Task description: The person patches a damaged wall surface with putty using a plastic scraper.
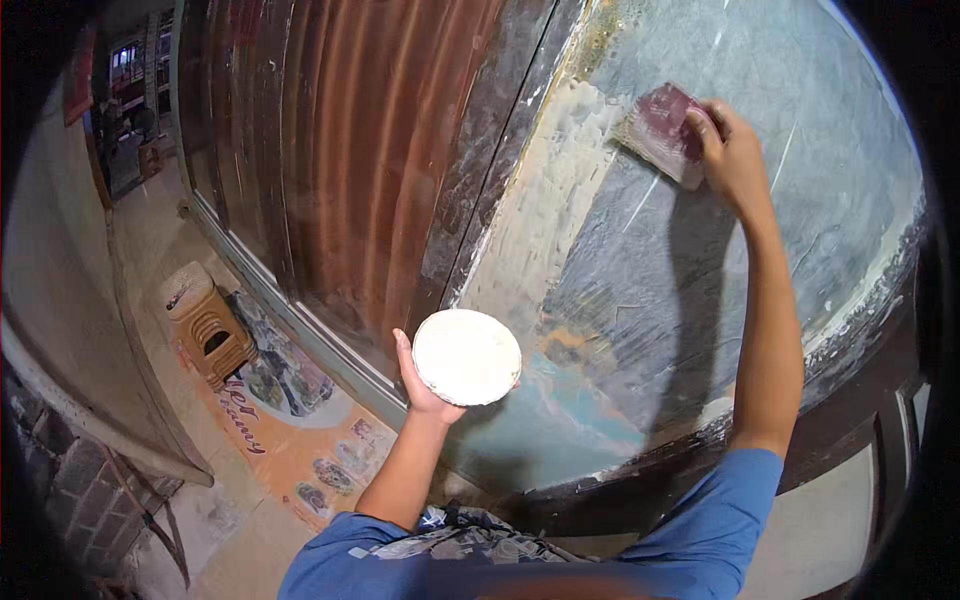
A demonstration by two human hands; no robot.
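Note:
My right hand [728,150] grips a flat maroon putty spreader [662,125], its lower edge smeared with whitish paste. The spreader's edge lies against or very near the blue-grey wall [720,270], beside a band of cream putty [545,190] that runs down along the door frame. Lower and nearer, my left hand [425,385] supports a round container [467,357] from beneath and the side, its thumb up along the left rim. Pale paste shows across the container's round top. The fingers under it are mostly hidden.
Left of the putty stands a dark frame [470,170] with a brown curtain [370,130] behind glass. A brown plastic stool [212,325] rests on an orange printed sheet [270,430] on the floor. Dark panelled wood [860,450] is at the lower right.

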